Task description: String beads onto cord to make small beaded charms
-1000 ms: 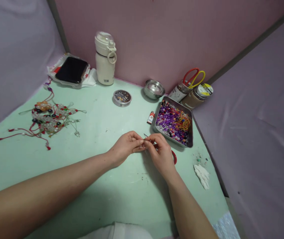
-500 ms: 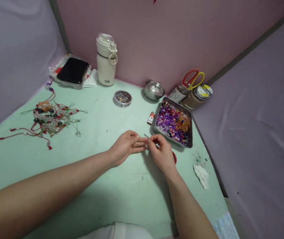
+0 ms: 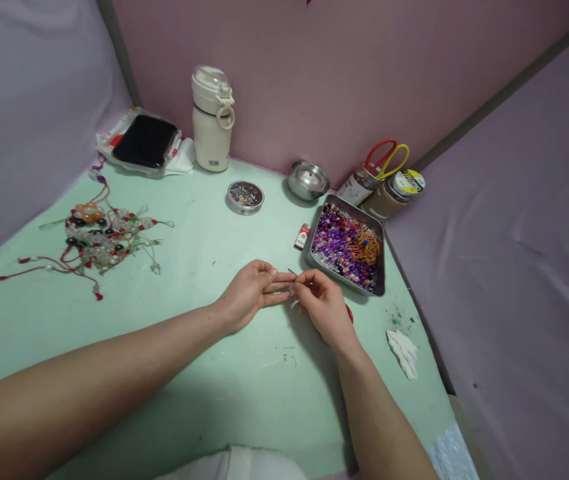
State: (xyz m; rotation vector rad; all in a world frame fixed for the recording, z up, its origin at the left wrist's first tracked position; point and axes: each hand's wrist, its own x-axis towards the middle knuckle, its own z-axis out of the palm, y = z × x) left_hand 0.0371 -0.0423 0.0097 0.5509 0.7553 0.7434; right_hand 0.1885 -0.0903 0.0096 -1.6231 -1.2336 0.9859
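My left hand (image 3: 259,291) is palm up, thumb pressed to the fingers, which point right; whatever thin thing it pinches is too small to name. Small clear beads (image 3: 292,289) show between the two hands at the left fingertips. My right hand (image 3: 322,300) has thumb and index finger pinched together beside them, and what lies in that pinch is hidden. A pointed metal tip (image 3: 292,271) and a red handle (image 3: 349,313) show around the right hand. Behind it stands a metal tray (image 3: 383,267) of purple, clear, red and black beads with orange cord.
Finished bead strings (image 3: 97,240) lie at the left. Farther back are a phone (image 3: 145,141), a white bottle (image 3: 212,127), a round spool case (image 3: 245,197), a steel bowl (image 3: 308,180), and jars (image 3: 389,197). Crumpled tissue (image 3: 403,353) lies right.
The clear beads now show between the hands at the left fingertips. My right fingers have shifted slightly; my left hand has hardly moved.
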